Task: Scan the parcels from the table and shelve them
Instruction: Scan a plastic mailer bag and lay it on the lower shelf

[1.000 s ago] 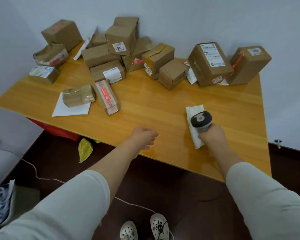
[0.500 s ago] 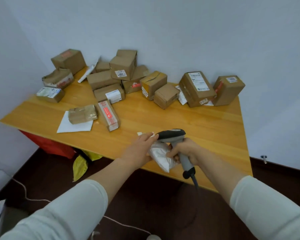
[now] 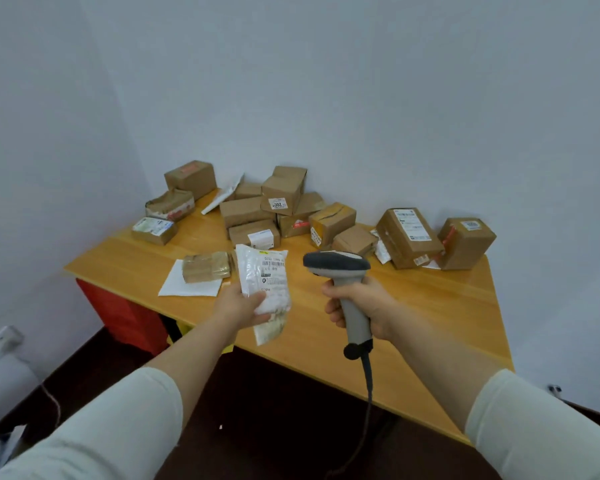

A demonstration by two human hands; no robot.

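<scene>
A soft white plastic mailer bag (image 3: pixel 264 289) with a printed label stood upright above the near part of the yellow wooden table (image 3: pixel 430 306), its lower half pinched between thumb and fingers of the left hand (image 3: pixel 240 306). Just to its right, the right hand (image 3: pixel 364 308) clasped the grip of a grey handheld barcode scanner (image 3: pixel 340 271), whose dark head faced the bag. Brown cardboard boxes (image 3: pixel 284 188) crowded the table's far side against the pale wall (image 3: pixel 326 81).

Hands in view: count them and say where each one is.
2. The left hand holds a white parcel above the table; the right hand grips the scanner by its handle, just right of the parcel.
</scene>
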